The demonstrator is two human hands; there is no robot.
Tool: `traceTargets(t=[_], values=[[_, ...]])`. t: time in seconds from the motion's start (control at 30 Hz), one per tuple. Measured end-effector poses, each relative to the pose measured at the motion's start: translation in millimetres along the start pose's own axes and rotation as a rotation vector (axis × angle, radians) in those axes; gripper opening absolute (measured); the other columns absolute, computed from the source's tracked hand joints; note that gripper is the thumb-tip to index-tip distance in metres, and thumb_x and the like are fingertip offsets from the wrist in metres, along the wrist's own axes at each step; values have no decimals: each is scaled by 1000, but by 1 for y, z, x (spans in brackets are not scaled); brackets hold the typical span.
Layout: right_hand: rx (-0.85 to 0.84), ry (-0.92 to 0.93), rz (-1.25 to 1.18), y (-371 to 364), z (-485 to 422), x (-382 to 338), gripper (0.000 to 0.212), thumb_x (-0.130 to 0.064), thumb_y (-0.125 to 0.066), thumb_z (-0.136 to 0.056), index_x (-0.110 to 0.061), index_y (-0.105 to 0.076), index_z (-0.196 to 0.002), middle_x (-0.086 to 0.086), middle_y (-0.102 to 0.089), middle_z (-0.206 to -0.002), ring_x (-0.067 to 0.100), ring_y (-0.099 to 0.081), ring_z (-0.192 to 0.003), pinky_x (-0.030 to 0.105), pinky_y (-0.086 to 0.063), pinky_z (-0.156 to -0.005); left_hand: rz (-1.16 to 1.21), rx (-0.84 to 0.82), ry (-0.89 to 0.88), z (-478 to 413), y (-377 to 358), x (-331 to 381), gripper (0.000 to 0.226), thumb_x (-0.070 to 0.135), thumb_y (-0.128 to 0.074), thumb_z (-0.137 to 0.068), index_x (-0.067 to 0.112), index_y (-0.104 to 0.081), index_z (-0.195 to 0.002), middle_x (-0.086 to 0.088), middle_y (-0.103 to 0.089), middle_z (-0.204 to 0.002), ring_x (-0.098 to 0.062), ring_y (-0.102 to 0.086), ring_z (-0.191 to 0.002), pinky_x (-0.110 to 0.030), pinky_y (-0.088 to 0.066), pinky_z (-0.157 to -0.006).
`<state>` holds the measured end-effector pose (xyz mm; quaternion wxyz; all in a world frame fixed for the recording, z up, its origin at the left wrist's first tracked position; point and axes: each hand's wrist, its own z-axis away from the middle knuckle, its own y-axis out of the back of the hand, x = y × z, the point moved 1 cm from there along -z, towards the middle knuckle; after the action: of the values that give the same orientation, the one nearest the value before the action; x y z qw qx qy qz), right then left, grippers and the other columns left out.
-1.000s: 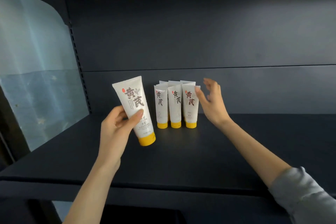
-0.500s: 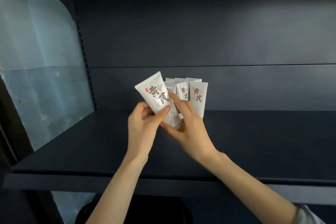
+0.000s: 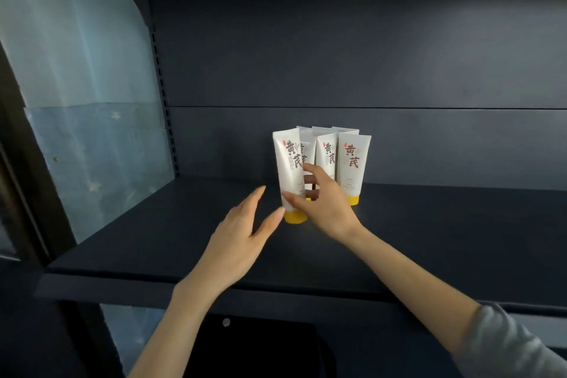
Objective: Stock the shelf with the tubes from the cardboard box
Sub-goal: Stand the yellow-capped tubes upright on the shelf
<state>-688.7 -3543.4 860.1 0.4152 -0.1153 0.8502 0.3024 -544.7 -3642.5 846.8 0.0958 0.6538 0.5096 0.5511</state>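
Observation:
A white tube (image 3: 288,169) with a yellow cap stands cap-down on the dark shelf (image 3: 429,239), in front and to the left of a cluster of several like tubes (image 3: 352,163). My right hand (image 3: 325,209) holds this front tube low down, thumb on its front and fingers behind it. My left hand (image 3: 242,233) hovers just left of the tube with fingers straight, its thumb tip near the yellow cap and holding nothing. The cardboard box is out of view.
The shelf's dark back wall (image 3: 368,55) rises behind the tubes. A pale blue-grey side panel (image 3: 76,101) closes the left end. Bare shelf board stretches left and right of the cluster. A dark object (image 3: 254,347) sits below the shelf edge.
The tube passed from my left hand to my right hand and went from tilted in the air to standing on the shelf beside the cluster. My left hand let go and drew back.

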Motion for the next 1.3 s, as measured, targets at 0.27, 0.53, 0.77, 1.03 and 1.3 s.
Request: traceTargets(t=[0.27, 0.53, 0.77, 1.03, 1.3], values=[[43, -99, 64, -14, -34, 26, 63, -21, -71, -84, -16, -34, -134, 3, -50, -134, 22, -53, -120, 28, -49, -88, -428, -110, 75, 23, 4, -29, 84, 72, -7, -79, 30, 10, -150, 9, -2, -160, -7, -4, -146, -34, -10, -119], [89, -153, 65, -15, -38, 44, 60, -18, -70, -84, -18, -32, -131, 3, -47, -136, 23, -49, -126, 34, -47, -96, -489, -39, 79, 25, 12, -37, 87, 74, -1, -75, 31, 8, -150, 8, -3, -160, -8, -6, -146, -33, -8, -117], [109, -181, 76, -18, -40, 47, 59, -19, -70, -84, -17, -34, -130, 4, -47, -137, 23, -47, -128, 36, -46, -98, -454, -45, 69, 24, 13, -34, 87, 74, -2, -74, 31, 6, -150, 9, -7, -160, -8, -9, -146, -34, -9, -118], [139, -205, 116, 0, -30, 41, 58, -36, -66, -86, -14, -35, -129, 0, -49, -118, 20, -53, -111, 28, -47, -83, -425, -41, -4, 24, 16, -29, 84, 73, -5, -77, 32, 1, -151, 10, -12, -159, -7, -11, -145, -34, -10, -118], [140, -183, 660, 67, 32, 24, 66, -62, -38, -91, -21, -33, -143, 0, -38, -145, 22, -46, -125, 40, -39, -89, -479, -51, -105, 7, 12, -22, 74, 64, -17, -89, 27, -8, -152, 5, -20, -158, -13, -19, -144, -40, -15, -118]])
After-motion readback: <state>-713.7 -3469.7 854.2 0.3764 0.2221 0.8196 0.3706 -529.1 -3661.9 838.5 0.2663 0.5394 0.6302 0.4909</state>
